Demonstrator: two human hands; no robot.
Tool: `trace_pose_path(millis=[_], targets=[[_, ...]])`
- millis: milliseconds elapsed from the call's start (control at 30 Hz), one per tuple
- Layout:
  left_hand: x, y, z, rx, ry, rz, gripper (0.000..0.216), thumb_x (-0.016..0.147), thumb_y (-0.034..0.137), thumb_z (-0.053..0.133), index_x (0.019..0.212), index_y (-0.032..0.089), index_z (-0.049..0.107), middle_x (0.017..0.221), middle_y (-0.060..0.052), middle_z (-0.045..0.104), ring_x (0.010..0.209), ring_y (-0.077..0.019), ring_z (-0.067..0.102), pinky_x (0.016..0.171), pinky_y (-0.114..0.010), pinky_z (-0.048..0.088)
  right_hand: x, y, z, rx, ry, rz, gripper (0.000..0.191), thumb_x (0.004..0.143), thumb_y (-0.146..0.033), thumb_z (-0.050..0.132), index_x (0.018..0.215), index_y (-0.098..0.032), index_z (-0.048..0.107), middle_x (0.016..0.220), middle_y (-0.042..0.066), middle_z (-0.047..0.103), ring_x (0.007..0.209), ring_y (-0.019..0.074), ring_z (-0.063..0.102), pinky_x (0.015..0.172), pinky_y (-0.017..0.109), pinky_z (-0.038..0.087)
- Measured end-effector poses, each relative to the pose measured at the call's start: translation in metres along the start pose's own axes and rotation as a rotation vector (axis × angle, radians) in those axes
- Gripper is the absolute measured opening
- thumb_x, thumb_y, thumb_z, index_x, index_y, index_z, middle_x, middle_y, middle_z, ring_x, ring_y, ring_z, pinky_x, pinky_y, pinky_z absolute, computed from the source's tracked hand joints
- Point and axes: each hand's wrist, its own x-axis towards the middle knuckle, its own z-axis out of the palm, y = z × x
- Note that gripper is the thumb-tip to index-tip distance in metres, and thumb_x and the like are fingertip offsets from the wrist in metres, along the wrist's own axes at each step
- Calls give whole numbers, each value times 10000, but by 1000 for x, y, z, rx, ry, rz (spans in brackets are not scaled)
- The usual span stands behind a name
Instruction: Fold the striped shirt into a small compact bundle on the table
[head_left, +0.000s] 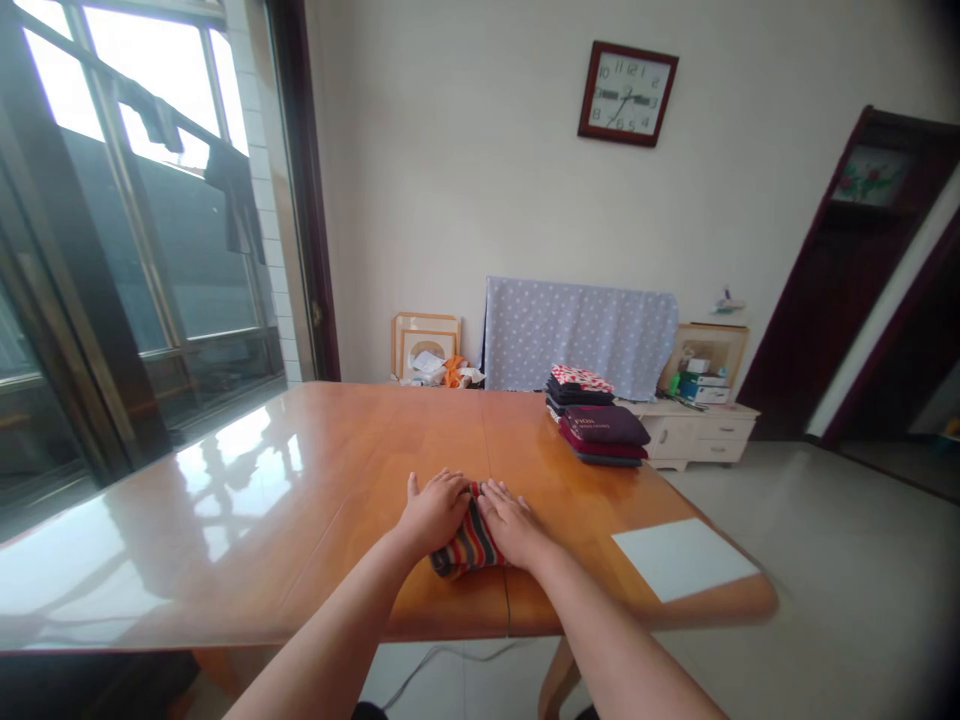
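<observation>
Both hands are pressing down close together — left hand point(433, 512) and right hand point(513, 523) flat on a folded striped cloth point(469, 548), its long axis angling away between them, near the wooden worktop's point(360, 450) edge.

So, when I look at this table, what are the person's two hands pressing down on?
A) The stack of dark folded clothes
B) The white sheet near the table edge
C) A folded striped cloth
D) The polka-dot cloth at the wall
C. The left hand and the right hand both lie flat on the folded striped cloth, which sits on the wooden table.
</observation>
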Motion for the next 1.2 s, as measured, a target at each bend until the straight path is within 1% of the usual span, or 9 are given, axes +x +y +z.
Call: trace_pose_path(millis=[133,200,267,367,467,533,733,1033,1200], targets=[[-21,-22,-3,-171,231,-148,338,970,360,398,1154,243,656,1247,-93,679,1208,-273,575,1165,-535,224,0,4,6,-47,5,36,711,1005,-624,119,1572,-230,292,1656,57,196,1535,249,132,1222,514,102],[-38,-29,-2,-307,275,-194,331,955,354,409,1144,219,646,1198,-96,687,1145,-247,607,1091,-424,373,0,2,7,-59,4,47,712,1003,-627,116,1572,-237,293,1658,52,190,1535,251,131,1221,519,93],[-56,-32,-1,-419,273,-211,322,928,332,435,1156,209,628,1188,-92,681,1126,-232,618,1025,-363,442,1,1,7,-62,-3,61,709,1003,-623,110,1570,-242,301,1658,47,187,1535,248,128,1223,514,86],[-84,-28,0,-435,243,-166,386,869,283,483,1235,207,581,1274,-91,636,1221,-236,570,1063,-365,421,4,2,10,-66,-5,76,700,1007,-611,110,1570,-241,301,1659,43,187,1536,244,123,1225,501,78],[-103,-16,2,-315,185,-113,539,810,285,562,1343,236,505,1407,-93,552,1322,-263,493,1122,-401,353,5,4,13,-64,3,89,684,1013,-597,123,1572,-242,295,1657,45,196,1535,239,130,1224,493,82],[-107,-6,6,-214,168,-138,606,799,301,585,1390,262,455,1468,-90,503,1365,-274,452,1133,-416,318,5,4,14,-61,7,94,674,1016,-590,131,1568,-246,304,1656,42,202,1534,236,136,1224,494,85],[-94,22,19,59,261,-361,533,850,325,481,1373,234,432,1456,-138,510,1303,-278,496,1045,-454,318,2,2,13,-71,25,80,679,1014,-588,126,1567,-238,307,1652,40,218,1531,236,148,1224,496,96],[-81,37,17,250,204,-359,651,812,309,505,1453,221,431,1563,-160,388,1270,-319,507,976,-446,326,7,5,17,-88,13,113,676,1014,-588,131,1578,-243,272,1656,25,200,1535,227,132,1230,481,77],[-84,30,13,240,187,-343,648,769,216,519,1411,274,457,1523,-122,444,1203,-282,566,943,-420,337,4,4,15,-78,26,113,679,1016,-582,143,1576,-225,284,1655,39,206,1533,227,138,1232,453,76]])
